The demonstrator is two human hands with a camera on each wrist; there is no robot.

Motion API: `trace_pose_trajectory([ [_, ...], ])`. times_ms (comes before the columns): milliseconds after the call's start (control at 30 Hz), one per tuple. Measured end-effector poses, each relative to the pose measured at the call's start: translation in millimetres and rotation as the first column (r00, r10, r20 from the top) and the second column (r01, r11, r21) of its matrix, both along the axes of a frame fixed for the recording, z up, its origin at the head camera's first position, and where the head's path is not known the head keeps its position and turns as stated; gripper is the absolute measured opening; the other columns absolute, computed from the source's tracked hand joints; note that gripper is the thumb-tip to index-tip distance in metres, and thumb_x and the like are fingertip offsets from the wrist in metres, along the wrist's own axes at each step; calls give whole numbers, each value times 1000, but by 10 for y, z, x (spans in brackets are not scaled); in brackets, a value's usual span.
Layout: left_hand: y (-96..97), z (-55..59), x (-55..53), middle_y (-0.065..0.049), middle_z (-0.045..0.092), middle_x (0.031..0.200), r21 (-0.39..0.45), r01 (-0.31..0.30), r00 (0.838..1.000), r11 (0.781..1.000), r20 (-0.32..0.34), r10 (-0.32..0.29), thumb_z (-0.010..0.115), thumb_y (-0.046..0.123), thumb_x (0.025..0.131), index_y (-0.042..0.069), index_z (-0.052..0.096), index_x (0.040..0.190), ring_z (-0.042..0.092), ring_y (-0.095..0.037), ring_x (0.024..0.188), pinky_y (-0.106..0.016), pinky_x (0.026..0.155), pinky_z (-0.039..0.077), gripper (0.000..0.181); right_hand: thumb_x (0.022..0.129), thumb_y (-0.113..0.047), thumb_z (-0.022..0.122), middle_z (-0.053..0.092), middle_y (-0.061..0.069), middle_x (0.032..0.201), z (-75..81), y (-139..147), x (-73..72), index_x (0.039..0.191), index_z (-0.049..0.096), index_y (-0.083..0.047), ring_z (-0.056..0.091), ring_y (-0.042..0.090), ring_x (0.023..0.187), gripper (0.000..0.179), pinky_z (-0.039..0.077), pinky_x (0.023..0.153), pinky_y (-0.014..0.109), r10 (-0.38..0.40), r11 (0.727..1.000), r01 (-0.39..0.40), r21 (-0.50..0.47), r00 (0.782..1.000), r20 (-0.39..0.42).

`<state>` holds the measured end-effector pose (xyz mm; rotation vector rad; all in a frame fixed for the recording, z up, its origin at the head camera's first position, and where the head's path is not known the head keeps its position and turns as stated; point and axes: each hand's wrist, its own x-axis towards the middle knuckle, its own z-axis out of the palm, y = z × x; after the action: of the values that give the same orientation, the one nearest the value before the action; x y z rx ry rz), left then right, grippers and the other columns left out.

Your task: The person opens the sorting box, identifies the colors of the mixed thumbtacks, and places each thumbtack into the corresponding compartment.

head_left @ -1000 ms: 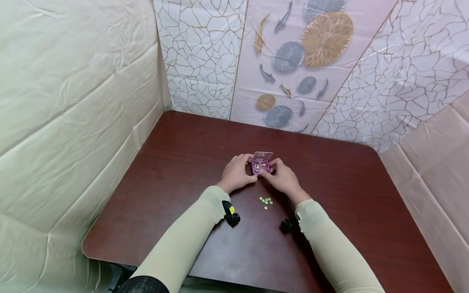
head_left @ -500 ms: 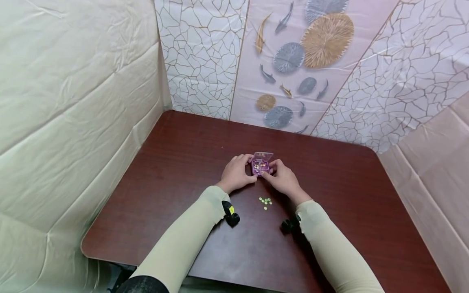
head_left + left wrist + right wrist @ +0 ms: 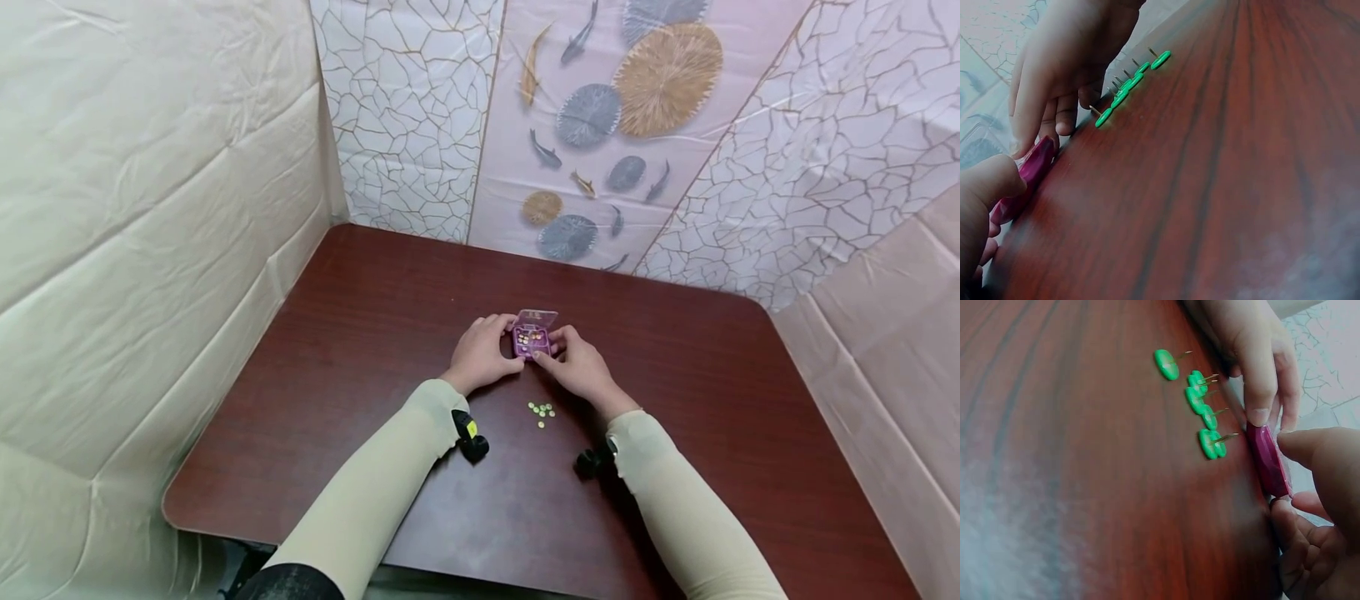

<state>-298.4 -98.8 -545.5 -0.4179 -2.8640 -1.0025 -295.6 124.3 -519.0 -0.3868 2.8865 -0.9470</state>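
A small purple compartment box (image 3: 516, 343) stands on the table with its clear lid (image 3: 537, 317) raised at the back. Several tiny yellowish and reddish pieces sit inside, too small to name. My left hand (image 3: 482, 357) grips the box's left side, thumb at the front corner and fingers farther back. From the right, my right hand (image 3: 585, 367) holds it, its thumb over the front rim and its fingers along the side. Nearer to me lie several green thumbtacks (image 3: 542, 411), whose pins point up in the right wrist view, where the box (image 3: 1266, 459) shows edge-on.
The dark red-brown wooden table (image 3: 360, 350) has rounded corners. Patterned sheeting (image 3: 420, 125) hangs behind it, and pale padded cloth (image 3: 150, 250) stands along the left. Black wrist cameras (image 3: 472, 448) sit on both forearms, close to the tabletop.
My right thumb has shifted very slightly along the front rim of the box. Both hands, the box and the thumbtacks otherwise stay put; the head view drifts a little.
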Motion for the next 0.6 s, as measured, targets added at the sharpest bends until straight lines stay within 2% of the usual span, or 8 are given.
trace_pose_trajectory([
  [200, -20, 27, 5, 2, 65, 137, -6, -3, 1000, 1000, 10, 3, 89, 44, 87, 16, 56, 157, 59, -21, 127, -40, 110, 50, 82, 101, -37, 79, 71, 13, 111, -24, -10, 0, 133, 57, -4, 70, 28, 93, 52, 58, 84, 48, 10, 1000, -10, -4, 1000, -6],
  [433, -6, 1, -1, 3, 65, 137, -10, 4, 1000, 1000, 4, -4, 88, 44, 87, 17, 55, 157, 58, -21, 128, -40, 111, 49, 82, 104, -37, 77, 71, 13, 113, -82, 28, -14, 134, 58, -4, 71, 29, 96, 49, 57, 87, 49, -3, 1000, 3, -22, 1000, 2],
  [600, -1, -6, -14, 3, 64, 138, -1, 9, 1000, 1000, 2, -9, 87, 44, 88, 18, 54, 159, 58, -20, 125, -39, 109, 49, 82, 104, -36, 76, 72, 13, 114, -65, 39, -21, 133, 59, -5, 70, 29, 96, 47, 56, 87, 47, -4, 999, 4, -34, 1000, 3],
])
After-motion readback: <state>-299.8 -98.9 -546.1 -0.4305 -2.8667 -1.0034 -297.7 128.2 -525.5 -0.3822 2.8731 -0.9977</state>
